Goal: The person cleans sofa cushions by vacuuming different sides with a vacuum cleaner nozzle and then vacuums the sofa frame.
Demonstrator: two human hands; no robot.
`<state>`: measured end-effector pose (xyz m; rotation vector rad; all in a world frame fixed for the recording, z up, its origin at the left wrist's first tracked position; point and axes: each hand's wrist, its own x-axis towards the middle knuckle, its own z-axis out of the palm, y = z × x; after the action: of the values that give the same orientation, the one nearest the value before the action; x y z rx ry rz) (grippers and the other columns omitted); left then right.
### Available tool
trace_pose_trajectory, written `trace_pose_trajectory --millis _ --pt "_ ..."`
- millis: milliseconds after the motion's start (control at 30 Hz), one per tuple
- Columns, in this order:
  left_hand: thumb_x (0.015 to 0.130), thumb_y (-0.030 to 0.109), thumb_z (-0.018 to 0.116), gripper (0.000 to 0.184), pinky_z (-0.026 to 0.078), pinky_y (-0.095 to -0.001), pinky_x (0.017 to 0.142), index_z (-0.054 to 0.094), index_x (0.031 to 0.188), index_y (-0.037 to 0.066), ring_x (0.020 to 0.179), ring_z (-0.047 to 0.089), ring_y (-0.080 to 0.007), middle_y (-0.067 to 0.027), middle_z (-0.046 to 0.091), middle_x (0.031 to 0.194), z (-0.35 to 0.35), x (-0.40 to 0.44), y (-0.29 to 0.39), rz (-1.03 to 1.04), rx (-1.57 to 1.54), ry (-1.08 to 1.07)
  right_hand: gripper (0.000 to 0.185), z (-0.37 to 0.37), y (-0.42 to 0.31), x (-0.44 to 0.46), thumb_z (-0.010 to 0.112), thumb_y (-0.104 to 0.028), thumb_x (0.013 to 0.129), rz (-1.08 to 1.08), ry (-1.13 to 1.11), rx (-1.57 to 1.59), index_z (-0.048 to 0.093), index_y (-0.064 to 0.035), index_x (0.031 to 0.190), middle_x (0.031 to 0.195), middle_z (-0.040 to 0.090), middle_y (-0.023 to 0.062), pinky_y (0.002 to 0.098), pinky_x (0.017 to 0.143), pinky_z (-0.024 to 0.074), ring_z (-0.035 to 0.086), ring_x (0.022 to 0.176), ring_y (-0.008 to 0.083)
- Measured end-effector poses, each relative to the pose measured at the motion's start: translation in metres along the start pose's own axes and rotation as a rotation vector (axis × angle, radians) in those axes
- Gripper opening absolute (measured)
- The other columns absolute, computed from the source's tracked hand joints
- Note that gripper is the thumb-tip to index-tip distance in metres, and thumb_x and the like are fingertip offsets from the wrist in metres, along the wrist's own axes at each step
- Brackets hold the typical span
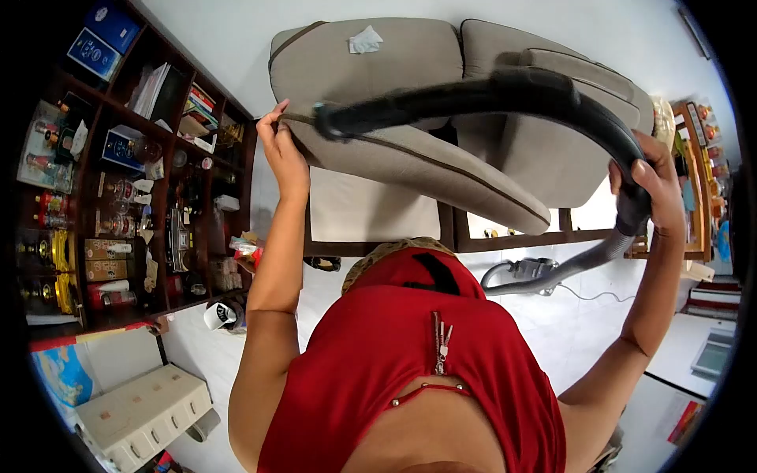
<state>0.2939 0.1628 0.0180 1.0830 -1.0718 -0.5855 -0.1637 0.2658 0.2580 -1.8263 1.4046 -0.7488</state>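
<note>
At the left end of a grey sofa cushion, my left hand [285, 158] is closed on its edge. The cushion [418, 169] is tilted up from the sofa's wooden seat frame [449, 229]. My right hand [658, 185] wraps round the black curved handle of a vacuum hose [544, 91]. The tube's far end lies over the cushion, close to my left hand. From the handle a grey ribbed hose runs down to a vacuum body [530, 270] on the floor.
A white tissue [365, 39] lies on the upright back cushion. Dark shelves [169, 138] full of bottles and boxes stand at the left. A wooden rack [694, 173] with jars is at the right. A cable [595, 296] trails over the white floor.
</note>
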Motion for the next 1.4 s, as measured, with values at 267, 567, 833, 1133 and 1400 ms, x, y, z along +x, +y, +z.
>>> trace_pose_trajectory --millis 267,567,833,1133,1400 --pt "0.104 0.016 0.034 0.031 0.036 -0.0361 0.107 0.043 0.132 0.004 0.122 0.049 -0.023 -0.0124 0.051 0.137 0.015 -0.013 0.02 0.088 0.257 -0.036 0.043 0.008 0.001 -0.001 0.067 -0.045 0.085 -0.004 0.018 -0.02 0.063 -0.0027 0.084 0.064 0.056 0.0013 0.0245 0.059 0.0401 0.053 0.06 0.0087" --pt "0.106 0.03 0.031 0.041 0.04 -0.0377 0.102 0.05 0.136 0.01 0.119 0.052 -0.0278 -0.0145 0.052 0.134 0.012 0.026 -0.006 0.034 0.302 0.045 0.044 -0.02 0.051 -0.066 0.071 -0.044 0.085 0.23 0.137 -0.058 0.066 -0.0006 0.092 0.064 0.054 -0.0001 0.023 0.059 0.0411 0.053 0.059 0.0074" --pt "0.095 0.047 0.06 0.073 0.032 -0.0462 0.11 0.036 0.145 0.0 0.134 0.038 -0.0358 -0.0217 0.036 0.147 0.01 0.045 -0.009 0.128 0.546 0.101 0.042 -0.033 0.09 -0.128 0.073 -0.04 0.085 0.4 0.276 -0.071 0.067 -0.0005 0.095 0.064 0.055 -0.0002 0.0243 0.057 0.0443 0.054 0.058 0.009" --pt "0.089 0.046 0.069 0.077 0.033 -0.0505 0.109 0.037 0.145 0.003 0.134 0.036 -0.0384 -0.0231 0.037 0.145 0.022 0.051 -0.004 0.243 0.635 0.059 0.043 0.009 0.051 -0.068 0.066 -0.043 0.089 0.151 0.183 0.036 0.064 -0.0004 0.088 0.066 0.056 -0.0007 0.0239 0.059 0.0416 0.053 0.062 0.0074" --pt "0.084 0.043 0.076 0.073 0.036 -0.0502 0.103 0.045 0.135 0.002 0.123 0.043 -0.0402 -0.024 0.045 0.133 0.018 0.071 -0.023 0.343 0.687 0.086 0.034 -0.007 0.075 -0.087 0.069 -0.036 0.088 0.344 0.247 -0.047 0.065 -0.0031 0.085 0.065 0.056 -0.001 0.0235 0.058 0.043 0.054 0.059 0.0072"
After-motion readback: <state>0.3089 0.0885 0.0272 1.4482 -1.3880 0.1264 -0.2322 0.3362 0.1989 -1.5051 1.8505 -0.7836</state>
